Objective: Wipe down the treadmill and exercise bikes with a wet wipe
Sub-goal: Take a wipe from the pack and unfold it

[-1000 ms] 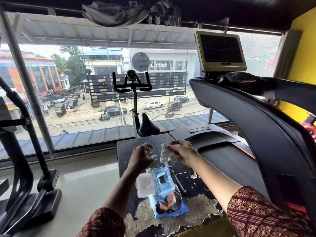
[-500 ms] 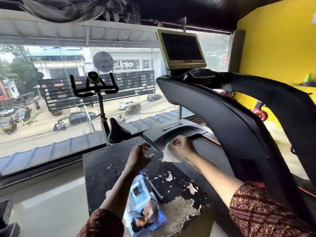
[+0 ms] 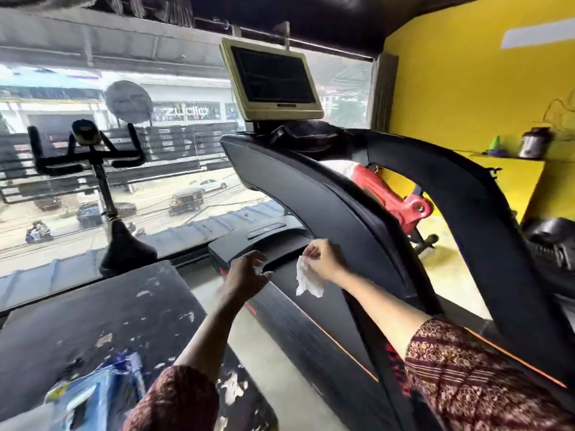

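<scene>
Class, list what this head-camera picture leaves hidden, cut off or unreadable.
1. Wipes pack: head view, blurred, cut by the bottom edge; label unreadable.
2. Wet wipe: head view, top pinched inside the right hand.
3. Exercise bike: head view, lower frame behind the black table.

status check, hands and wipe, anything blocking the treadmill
Right hand pinching wet wipe, wipe hanging loose. Left hand open, empty. Treadmill rail just ahead, nothing between.
</scene>
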A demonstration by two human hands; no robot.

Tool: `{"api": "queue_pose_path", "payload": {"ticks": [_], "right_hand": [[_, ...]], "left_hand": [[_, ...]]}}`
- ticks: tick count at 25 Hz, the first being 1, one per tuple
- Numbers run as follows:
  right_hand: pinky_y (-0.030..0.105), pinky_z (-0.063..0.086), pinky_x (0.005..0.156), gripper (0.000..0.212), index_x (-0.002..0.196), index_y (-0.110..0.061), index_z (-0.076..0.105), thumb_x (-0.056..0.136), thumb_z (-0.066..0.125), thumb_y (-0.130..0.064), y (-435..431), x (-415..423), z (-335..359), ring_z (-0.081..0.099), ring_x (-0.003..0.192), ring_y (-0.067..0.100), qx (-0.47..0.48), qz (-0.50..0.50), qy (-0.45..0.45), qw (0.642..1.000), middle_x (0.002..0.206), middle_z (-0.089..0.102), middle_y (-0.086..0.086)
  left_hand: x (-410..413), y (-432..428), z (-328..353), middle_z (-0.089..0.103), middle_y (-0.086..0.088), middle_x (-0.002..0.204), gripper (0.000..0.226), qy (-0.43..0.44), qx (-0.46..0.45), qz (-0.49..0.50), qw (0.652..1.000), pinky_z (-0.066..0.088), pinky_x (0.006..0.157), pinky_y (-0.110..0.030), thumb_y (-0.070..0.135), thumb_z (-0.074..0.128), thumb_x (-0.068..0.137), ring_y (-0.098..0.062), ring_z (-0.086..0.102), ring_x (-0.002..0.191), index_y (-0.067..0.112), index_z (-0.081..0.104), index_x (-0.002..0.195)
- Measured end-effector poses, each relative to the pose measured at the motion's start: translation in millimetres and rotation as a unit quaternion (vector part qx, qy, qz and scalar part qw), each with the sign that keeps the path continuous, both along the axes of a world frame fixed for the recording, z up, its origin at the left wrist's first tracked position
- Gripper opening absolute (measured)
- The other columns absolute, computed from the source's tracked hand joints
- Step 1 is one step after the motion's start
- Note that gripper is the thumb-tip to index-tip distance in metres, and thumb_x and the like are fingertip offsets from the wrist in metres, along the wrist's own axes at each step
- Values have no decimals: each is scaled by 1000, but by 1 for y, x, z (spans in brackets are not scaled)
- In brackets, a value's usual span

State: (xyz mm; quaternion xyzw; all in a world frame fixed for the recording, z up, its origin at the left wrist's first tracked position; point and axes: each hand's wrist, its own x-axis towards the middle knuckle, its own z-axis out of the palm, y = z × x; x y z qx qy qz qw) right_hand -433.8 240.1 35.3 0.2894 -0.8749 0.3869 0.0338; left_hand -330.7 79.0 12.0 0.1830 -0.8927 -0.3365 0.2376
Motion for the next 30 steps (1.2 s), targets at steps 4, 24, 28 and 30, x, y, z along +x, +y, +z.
{"api": "queue_pose_path", "payload": {"ticks": [4,24,28,30], "right_hand": [[19,36,56,6,84,-9,70,83,68,-15,20,-67,-2,60,76,11,32,36,-5,999,84,70,3],[19,40,70,15,95,-1,70,84,68,-12,-305,-257,-18,64,97,26,19,232,-7,972,100,71,16],[21,45,72,15,96,-1,69,84,67,-10,-415,-287,2,65,96,26,2,276,-4,961,99,70,16],[28,51,79,17,98,-1,68,84,68,-12,-461,-304,3,65,96,27,-3,289,-7,957,99,70,17]], "left_hand": [[-71,36,-3,70,-10,109,34,5,10,17,1000,34,67,-11,12,75,78,-21,65,100,6,66,110],[-207,-227,-17,69,-10,100,33,-21,22,201,979,46,73,-24,15,75,77,-20,63,89,8,66,108],[-234,-328,-1,68,-11,107,33,-24,-1,224,974,48,76,-22,14,75,79,-18,62,91,7,65,109],[-248,-368,4,67,-14,110,36,-23,2,231,973,51,82,-27,15,76,79,-23,63,96,7,64,111]]}}
